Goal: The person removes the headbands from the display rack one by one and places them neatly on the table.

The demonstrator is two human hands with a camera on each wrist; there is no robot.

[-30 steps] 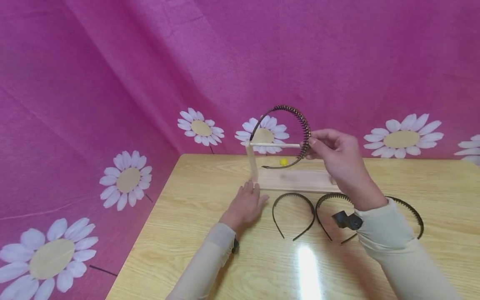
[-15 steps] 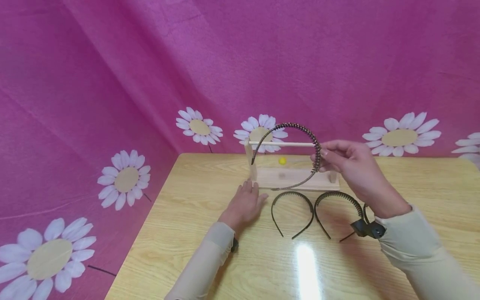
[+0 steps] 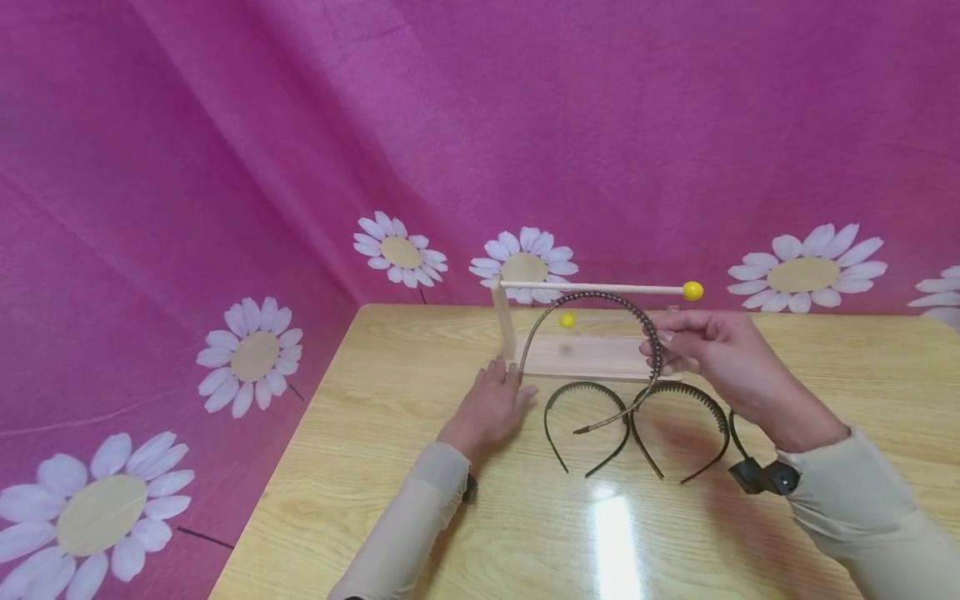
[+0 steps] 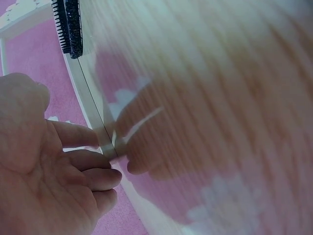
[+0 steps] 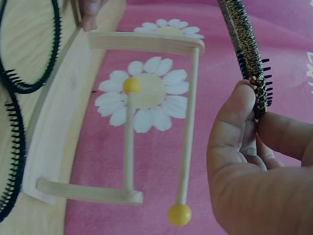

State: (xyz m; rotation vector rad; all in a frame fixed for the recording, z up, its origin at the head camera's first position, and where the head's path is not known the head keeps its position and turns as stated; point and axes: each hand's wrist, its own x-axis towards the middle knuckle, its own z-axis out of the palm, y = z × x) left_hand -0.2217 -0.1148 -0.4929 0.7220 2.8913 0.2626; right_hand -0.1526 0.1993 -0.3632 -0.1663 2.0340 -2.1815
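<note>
My right hand [image 3: 712, 358] pinches a dark, gold-speckled toothed headband [image 3: 658, 354] by its side, its curve upward. In the head view the band overlaps the lower part of a wooden rack [image 3: 504, 321], just below the upper rod [image 3: 592, 288] with its yellow end ball. The right wrist view shows the thumb and fingers on the glittery headband [image 5: 249, 58], apart from the rod [image 5: 190, 127]. My left hand [image 3: 487, 412] lies at the rack's left front corner, fingertips touching the edge of its base [image 4: 93, 110].
Two black toothed headbands [image 3: 587, 387] [image 3: 686, 390] lie in front of the rack on the wooden table [image 3: 450, 533]; a third [image 3: 738, 433] is mostly hidden by my right wrist. A lower rod's yellow ball [image 3: 567, 320] shows through the rack. Pink flowered cloth [image 3: 637, 150] hangs behind.
My right hand has lowered and moved right with the headband, which now sits below the upper rod. The rod's yellow end ball has come into view. My left hand stays put.
</note>
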